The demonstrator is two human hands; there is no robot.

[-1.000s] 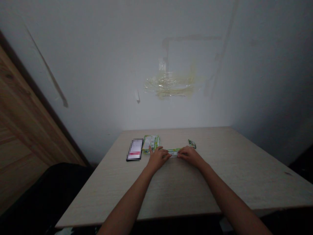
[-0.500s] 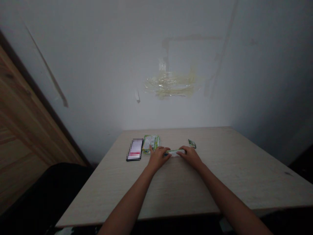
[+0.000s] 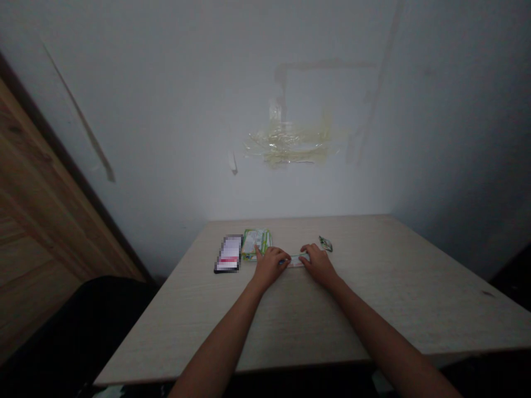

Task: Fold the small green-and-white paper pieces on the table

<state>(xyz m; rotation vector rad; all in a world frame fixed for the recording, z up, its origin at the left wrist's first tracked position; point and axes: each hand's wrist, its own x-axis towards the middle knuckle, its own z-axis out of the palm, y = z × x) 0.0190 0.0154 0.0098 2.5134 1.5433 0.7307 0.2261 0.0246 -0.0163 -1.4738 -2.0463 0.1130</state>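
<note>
Between my two hands, low over the table, is a white and green packet (image 3: 296,260), folded or seen as a narrow strip. My left hand (image 3: 270,264) grips its left end between thumb and fingers. My right hand (image 3: 318,262) pinches its right end the same way. The fingers cover both ends of the packet. Just behind my left hand lies a stack of green and white printed packets (image 3: 256,242), partly hidden by that hand. Beyond my right hand rests a small crumpled green packet (image 3: 326,244).
A phone (image 3: 229,254) with a blurred screen lies left of the stacked packets. The pale wooden table (image 3: 307,315) meets a grey wall (image 3: 174,110) with peeling tape (image 3: 290,145). A dark chair-like shape (image 3: 83,320) stands at the left, beside a wooden panel (image 3: 45,182).
My right hand has shifted slightly left, nearer my left hand, and the strip of packet showing between them is shorter. The other things stay in place.
</note>
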